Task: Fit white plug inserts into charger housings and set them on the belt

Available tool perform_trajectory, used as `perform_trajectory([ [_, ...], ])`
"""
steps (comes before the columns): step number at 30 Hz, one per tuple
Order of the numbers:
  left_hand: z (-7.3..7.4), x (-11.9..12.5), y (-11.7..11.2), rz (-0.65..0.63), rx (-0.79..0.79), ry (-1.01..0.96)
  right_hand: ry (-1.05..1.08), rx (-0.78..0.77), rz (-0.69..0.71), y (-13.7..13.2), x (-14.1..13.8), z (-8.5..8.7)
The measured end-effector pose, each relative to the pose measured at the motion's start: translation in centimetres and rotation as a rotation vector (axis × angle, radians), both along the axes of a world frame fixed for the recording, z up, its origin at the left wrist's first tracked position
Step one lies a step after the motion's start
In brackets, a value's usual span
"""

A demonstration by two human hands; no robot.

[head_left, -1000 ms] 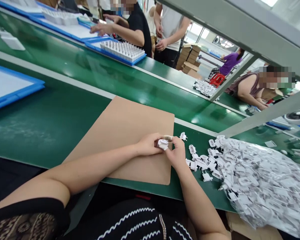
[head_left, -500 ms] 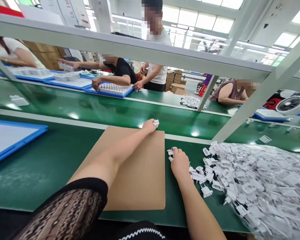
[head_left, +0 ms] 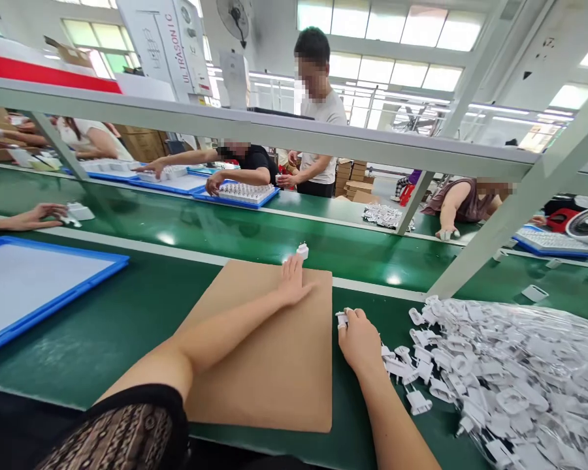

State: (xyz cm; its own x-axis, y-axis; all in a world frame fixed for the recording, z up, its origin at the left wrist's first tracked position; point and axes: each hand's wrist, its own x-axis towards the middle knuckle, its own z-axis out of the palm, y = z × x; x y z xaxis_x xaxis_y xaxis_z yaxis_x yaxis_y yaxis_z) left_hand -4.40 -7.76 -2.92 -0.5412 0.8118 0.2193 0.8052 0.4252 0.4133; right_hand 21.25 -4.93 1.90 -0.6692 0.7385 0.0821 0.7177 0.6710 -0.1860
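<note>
– So, where is the left hand (head_left: pixel 294 284)?
– Stretched out over the far edge of the board (head_left: pixel 274 378), fingers straight and flat, holding nothing. A white plug (head_left: pixel 302 250) stands upright on the belt (head_left: pixel 200 228) at 12 o'clock of its fingertips. Whether a fingertip touches it I cannot tell.
– And the right hand (head_left: pixel 360 339)?
– Knuckles up on the bench (head_left: pixel 102 313) at 3 o'clock of the board, fingers curled shut. A small white part (head_left: pixel 342 318) pokes out at the hand's 11 o'clock. It looks pinched between thumb and forefinger, but the palm side is hidden.
– The stock?
– A pile (head_left: pixel 500 378) of the same white parts spreads from 3 to 5 o'clock of that hand, with the nearest loose ones just beside it.
– Which step would you call it?
– My reading is that one piece is placed on the belt and released, and a fresh one is picked. It is the gap between placing and working.
– What does the next move call for?
– I'd say the left hand should draw in toward 6 o'clock and meet the right over the board, since a piece this small seems a two-hand job. The right's pinch must be firm, and neither arm should sweep the loose pieces at the pile's edge.
– Anything else near?
– A blue tray (head_left: pixel 29 287) at 9 o'clock of the board. A co-worker's hand (head_left: pixel 34 215) lies on the belt at 10 o'clock, well apart.
</note>
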Motion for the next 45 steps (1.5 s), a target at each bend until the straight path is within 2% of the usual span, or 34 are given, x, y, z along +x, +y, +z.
perform_trajectory([
  [2,-0.5,1.1,-2.6,-0.180,-0.120,-0.025,0.002,0.007,0.005,0.0,-0.2,0.0],
  [4,-0.3,1.9,-4.7,-0.295,-0.211,-0.045,-0.005,0.011,-0.009,0.1,-0.3,-0.1],
  [7,1.0,2.9,-6.3,-0.314,-0.266,-0.086,0.027,-0.019,-0.030,0.2,-0.4,-0.2],
  [10,1.7,4.6,-6.5,-0.325,-0.099,-0.176,0.204,-0.078,-0.012,0.5,-0.3,-0.6],
  [13,0.8,7.1,-5.8,-0.434,0.185,-0.454,0.498,-0.175,0.063,0.9,-0.4,-1.5],
  [16,-0.8,9.1,-4.9,-0.465,0.386,-0.871,0.793,-0.428,0.111,1.0,-0.9,-2.2],
  [18,-1.4,9.7,-4.7,-0.476,0.473,-1.059,0.960,-0.621,0.090,0.9,-1.3,-2.4],
  [20,-1.4,9.9,-4.9,-0.475,0.519,-1.138,1.069,-0.773,0.041,0.7,-1.6,-2.2],
  [23,-0.9,9.6,-5.3,-0.440,0.525,-1.166,1.109,-0.935,-0.043,0.5,-1.9,-1.7],
  [27,-0.5,9.5,-5.6,-0.457,0.546,-1.146,1.113,-1.011,-0.095,0.2,-1.9,-1.1],
  [32,0.0,9.5,-5.9,-0.464,0.543,-1.061,1.080,-0.955,-0.070,0.0,-1.9,-1.1],
  [36,-0.1,9.5,-5.4,-0.386,0.547,-1.170,0.983,-0.831,0.001,0.3,-1.6,-1.6],
  [38,-0.5,9.4,-4.8,-0.359,0.579,-1.218,0.893,-0.714,0.044,0.6,-1.3,-1.8],
  [42,-1.2,8.9,-3.9,-0.351,0.596,-1.185,0.670,-0.370,0.098,1.4,-1.0,-2.1],
  [45,-1.3,8.5,-3.7,-0.389,0.597,-1.172,0.648,-0.270,0.120,1.6,-1.1,-2.2],
])
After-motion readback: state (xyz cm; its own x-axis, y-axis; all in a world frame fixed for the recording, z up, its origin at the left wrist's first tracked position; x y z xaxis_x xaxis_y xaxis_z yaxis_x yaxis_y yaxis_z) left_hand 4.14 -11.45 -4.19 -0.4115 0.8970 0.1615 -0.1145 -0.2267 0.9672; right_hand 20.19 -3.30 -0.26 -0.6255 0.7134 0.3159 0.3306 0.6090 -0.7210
